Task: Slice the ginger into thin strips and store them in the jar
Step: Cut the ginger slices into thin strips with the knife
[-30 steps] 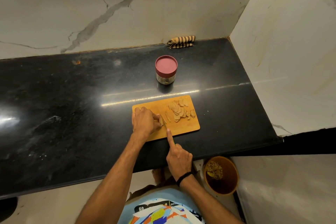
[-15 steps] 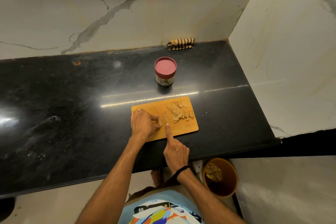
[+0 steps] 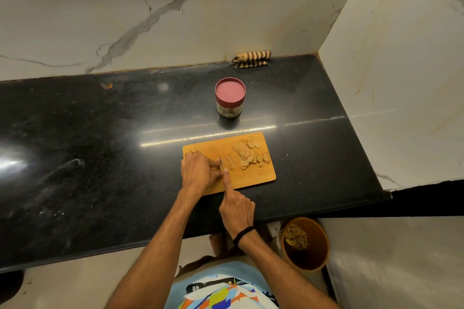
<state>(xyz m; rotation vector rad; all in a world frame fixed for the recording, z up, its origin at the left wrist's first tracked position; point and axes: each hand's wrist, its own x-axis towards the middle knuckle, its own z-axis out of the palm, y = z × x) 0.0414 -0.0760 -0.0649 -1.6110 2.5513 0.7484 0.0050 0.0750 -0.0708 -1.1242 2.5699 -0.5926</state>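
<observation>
Left hand (image 3: 198, 173): pressed onto the left half of the rectangular orange-brown wooden cutting board (image 3: 261, 175), fingers (image 3: 212, 163) clenched over a ginger piece almost wholly hidden beneath them.
Knife: thin grey knife blade (image 3: 222, 163) stood just right of those fingertips, stepped leftward along the board since a second before.
Right hand (image 3: 237, 211): wrapped round the hidden handle, forefinger (image 3: 227, 180) laid straight along the spine; drawn nearer the left hand than a second earlier.
Strips: narrow tan ginger strips (image 3: 229, 162) lay just right of the blade, judged freshly cut.
Slices: heap of flat pale ginger slices (image 3: 247, 155) waited uncut on the board's right half.
Meaning: slicing judged well short of finished; storing not yet begun.
Jar: short clear glass jar with round maroon lid (image 3: 230, 96) stood beyond the board, apart from it, lid on.
Worktop: glossy black speckled stone worktop (image 3: 100, 158) carried the board and jar.
Room: white grey-veined marble walls (image 3: 150, 20) met at the right corner; folded striped cloth (image 3: 251, 59) lay against the back wall; round brown bin (image 3: 316, 251) holding scraps sat on the floor, lower right.
</observation>
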